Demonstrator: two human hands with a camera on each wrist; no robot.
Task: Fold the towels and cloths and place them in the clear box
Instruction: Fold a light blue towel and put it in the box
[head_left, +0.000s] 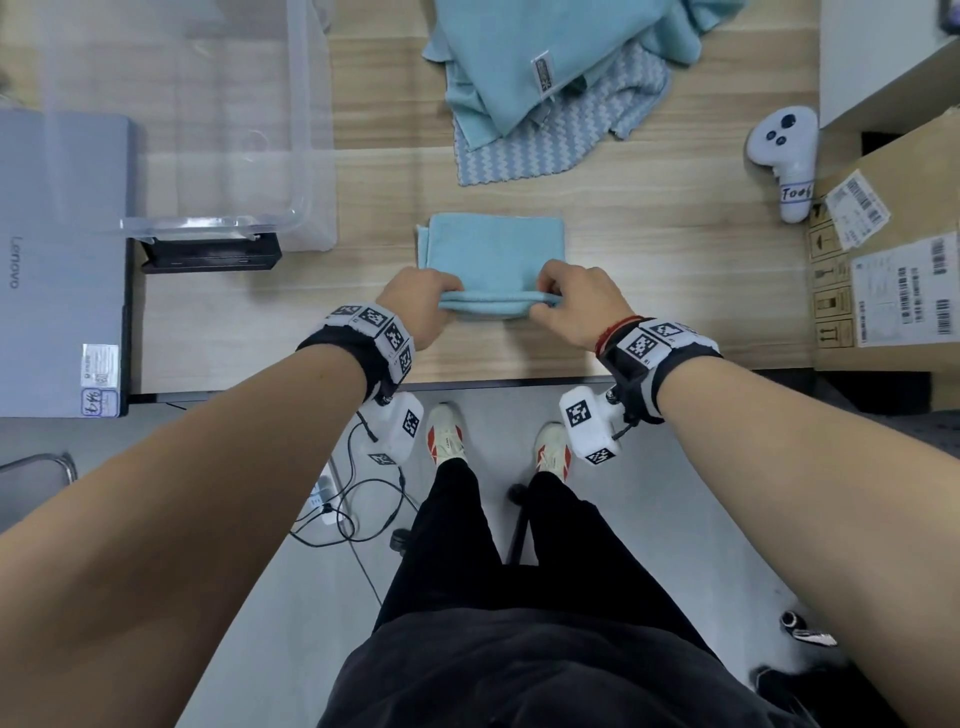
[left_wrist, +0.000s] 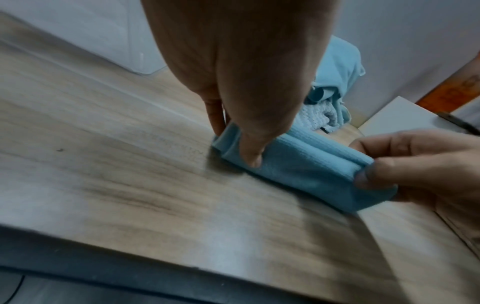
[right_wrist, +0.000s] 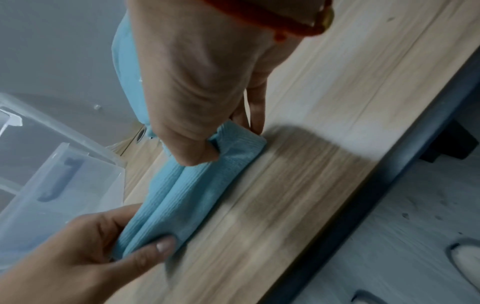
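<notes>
A light blue cloth (head_left: 493, 249), folded into a small rectangle, lies on the wooden table (head_left: 675, 260) near its front edge. My left hand (head_left: 423, 301) pinches its near left corner and my right hand (head_left: 571, 299) pinches its near right corner, lifting the near edge. The wrist views show the same cloth (left_wrist: 298, 164) (right_wrist: 197, 185) with thumb and fingers of the left hand (left_wrist: 244, 142) and right hand (right_wrist: 207, 148) clamped on its layered edge. The clear box (head_left: 182, 130) stands at the back left. A heap of unfolded blue towels (head_left: 545, 78) lies at the back.
A grey laptop (head_left: 57, 270) lies at the left edge, partly under the box, with a black device (head_left: 213, 254) beside it. A white controller (head_left: 784, 156) and cardboard boxes (head_left: 883, 270) stand on the right.
</notes>
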